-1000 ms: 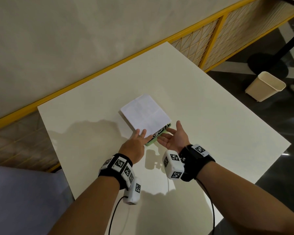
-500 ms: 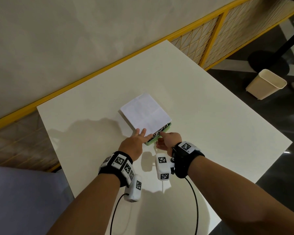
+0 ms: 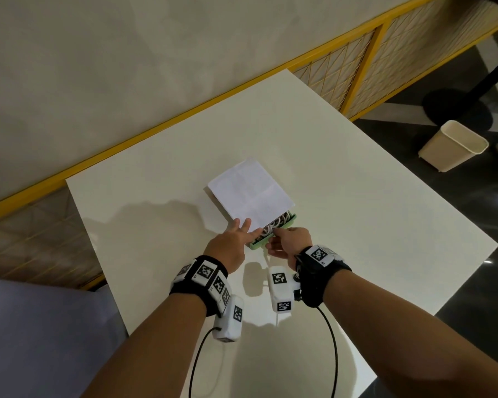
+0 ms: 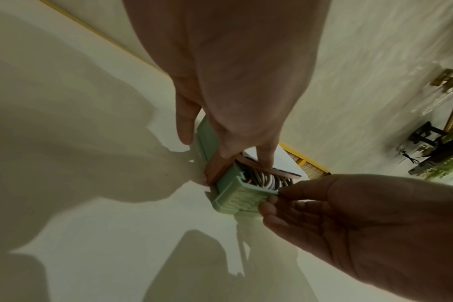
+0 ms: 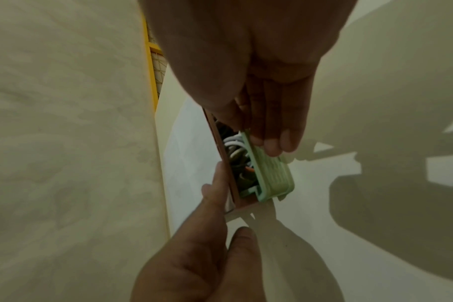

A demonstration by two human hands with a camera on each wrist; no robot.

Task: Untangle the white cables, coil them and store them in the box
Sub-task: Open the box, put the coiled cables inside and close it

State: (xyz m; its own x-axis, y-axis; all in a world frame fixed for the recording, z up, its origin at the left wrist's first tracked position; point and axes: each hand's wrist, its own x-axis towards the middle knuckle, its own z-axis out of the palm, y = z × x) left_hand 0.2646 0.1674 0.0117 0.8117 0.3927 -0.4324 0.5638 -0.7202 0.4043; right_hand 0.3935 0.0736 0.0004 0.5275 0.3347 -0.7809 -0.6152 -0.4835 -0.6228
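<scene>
Head view shows a green box (image 3: 272, 234) on the white counter (image 3: 357, 202), directly ahead of both hands, with a white lid (image 3: 250, 193) covering most of it. The left hand (image 3: 227, 248) lies with straight fingers pressing on the near edge of the lid, its thumb beside the box's side wall. The right hand (image 3: 289, 244) pinches the box's near end wall between thumb and fingertips. Coiled white cables (image 4: 263, 179) sit inside the box, visible through the uncovered gap between the two hands. A beige waste bin (image 3: 454, 146) stands on the dark floor, well off beyond the right hand.
</scene>
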